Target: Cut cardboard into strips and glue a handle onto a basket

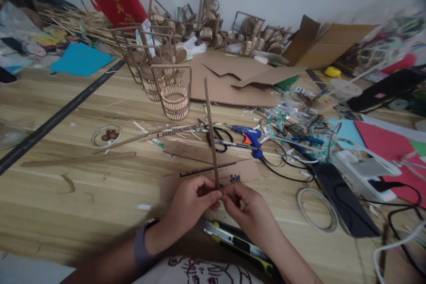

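Observation:
Both my hands meet low in the middle of the head view, pinching the near end of a narrow cardboard strip (pixel 212 142). My left hand (pixel 196 195) has thumb and fingers pressed together on it, and my right hand (pixel 244 204) pinches right beside. The strip points away from me, its far end raised. Beneath my hands lies a flat piece of printed cardboard (pixel 186 179). A yellow and black utility knife (pixel 238 242) rests by my right wrist. Beyond the hands are black-handled scissors (pixel 223 138) and a blue hot glue gun (pixel 249 137).
Small slatted baskets with tall handles (pixel 175 102) stand at the back. Large cardboard sheets (pixel 233 88) lie near them. To the right are a dark phone (pixel 346 199), a tape ring (pixel 317 210), a white power strip (pixel 362 175) and cables. A ring with brown balls (pixel 107 136) sits left.

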Tool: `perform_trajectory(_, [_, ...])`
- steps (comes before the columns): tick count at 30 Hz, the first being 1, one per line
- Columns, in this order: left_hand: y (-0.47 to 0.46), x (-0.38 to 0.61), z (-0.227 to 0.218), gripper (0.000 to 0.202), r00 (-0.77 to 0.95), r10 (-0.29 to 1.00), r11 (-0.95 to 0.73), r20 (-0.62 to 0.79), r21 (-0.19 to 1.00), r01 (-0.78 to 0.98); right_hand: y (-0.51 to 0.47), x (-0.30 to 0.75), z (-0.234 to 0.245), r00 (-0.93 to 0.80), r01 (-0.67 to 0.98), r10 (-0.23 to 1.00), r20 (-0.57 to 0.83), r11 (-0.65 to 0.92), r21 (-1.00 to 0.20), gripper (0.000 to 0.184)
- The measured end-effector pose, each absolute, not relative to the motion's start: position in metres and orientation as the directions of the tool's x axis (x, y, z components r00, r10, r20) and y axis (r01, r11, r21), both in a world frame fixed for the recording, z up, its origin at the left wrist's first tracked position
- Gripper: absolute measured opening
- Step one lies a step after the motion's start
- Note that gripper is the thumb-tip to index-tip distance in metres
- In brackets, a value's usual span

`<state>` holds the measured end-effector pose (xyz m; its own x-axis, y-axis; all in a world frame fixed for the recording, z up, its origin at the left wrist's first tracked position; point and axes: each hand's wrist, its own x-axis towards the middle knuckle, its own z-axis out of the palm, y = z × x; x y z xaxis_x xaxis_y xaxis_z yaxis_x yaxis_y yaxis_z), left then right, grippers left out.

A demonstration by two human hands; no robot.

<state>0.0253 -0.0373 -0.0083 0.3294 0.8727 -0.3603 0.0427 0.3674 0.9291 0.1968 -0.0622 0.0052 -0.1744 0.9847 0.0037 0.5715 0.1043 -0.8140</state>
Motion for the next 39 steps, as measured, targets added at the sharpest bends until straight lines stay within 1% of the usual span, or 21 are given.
perform_trajectory(7, [-0.036, 0.026, -0.014, 0.03, 0.409, 0.831, 0.39, -0.378, 0.919, 0.055, -0.065, 0.197, 0.003, -0.201, 0.603, 0.979, 0.046, 0.16, -0.781, 0.017])
perform_trajectory(10, [-0.036, 0.024, -0.014, 0.03, 0.467, 0.813, 0.34, -0.347, 0.935, 0.103, -0.064, 0.198, 0.002, -0.208, 0.604, 0.977, 0.048, 0.167, -0.779, 0.018])
perform_trajectory(12, [-0.037, 0.023, -0.011, 0.031, 0.493, 0.821, 0.229, -0.288, 0.957, 0.178, -0.064, 0.198, 0.002, -0.211, 0.601, 0.976, 0.051, 0.171, -0.781, 0.019])
perform_trajectory(14, [-0.038, 0.023, -0.009, 0.033, 0.501, 0.846, 0.051, -0.181, 0.964, 0.262, -0.063, 0.198, 0.001, -0.201, 0.597, 0.977, 0.073, 0.181, -0.782, 0.019])
perform_trajectory(16, [-0.041, 0.023, -0.008, 0.029, 0.511, 0.857, -0.126, -0.063, 0.937, 0.327, -0.063, 0.199, 0.0, -0.184, 0.599, 0.977, 0.104, 0.195, -0.777, 0.017])
perform_trajectory(19, [-0.045, 0.023, -0.009, 0.02, 0.533, 0.846, -0.295, 0.026, 0.855, 0.426, -0.063, 0.199, -0.001, -0.181, 0.615, 0.975, 0.132, 0.217, -0.758, 0.016])
perform_trajectory(22, [-0.049, 0.023, -0.012, 0.021, 0.549, 0.832, -0.425, 0.083, 0.731, 0.534, -0.064, 0.199, -0.002, -0.2, 0.642, 0.967, 0.159, 0.252, -0.724, 0.018])
perform_trajectory(25, [-0.052, 0.023, -0.014, 0.02, 0.577, 0.806, -0.516, 0.133, 0.636, 0.574, -0.064, 0.199, -0.002, -0.218, 0.667, 0.963, 0.16, 0.267, -0.695, 0.018])
perform_trajectory(31, [-0.052, 0.023, -0.017, 0.019, 0.623, 0.759, -0.609, 0.188, 0.543, 0.578, -0.062, 0.202, 0.003, -0.258, 0.654, 0.957, 0.133, 0.275, -0.705, 0.017])
perform_trajectory(33, [-0.051, 0.022, -0.015, 0.02, 0.619, 0.762, -0.604, 0.188, 0.55, 0.577, -0.061, 0.203, 0.006, -0.266, 0.624, 0.956, 0.122, 0.268, -0.734, 0.018])
perform_trajectory(35, [-0.05, 0.022, -0.013, 0.021, 0.581, 0.793, -0.556, 0.183, 0.609, 0.566, -0.061, 0.203, 0.009, -0.262, 0.591, 0.955, 0.139, 0.272, -0.759, 0.02])
perform_trajectory(36, [-0.05, 0.021, -0.012, 0.022, 0.552, 0.815, -0.515, 0.176, 0.657, 0.55, -0.061, 0.204, 0.009, -0.253, 0.58, 0.952, 0.17, 0.29, -0.761, 0.021])
perform_trajectory(38, [-0.049, 0.021, -0.01, 0.023, 0.495, 0.856, -0.417, 0.148, 0.763, 0.493, -0.062, 0.204, 0.009, -0.238, 0.575, 0.928, 0.287, 0.373, -0.728, 0.017])
perform_trajectory(39, [-0.048, 0.021, -0.01, 0.023, 0.47, 0.873, -0.366, 0.128, 0.808, 0.461, -0.062, 0.204, 0.008, -0.237, 0.582, 0.902, 0.36, 0.429, -0.691, 0.011])
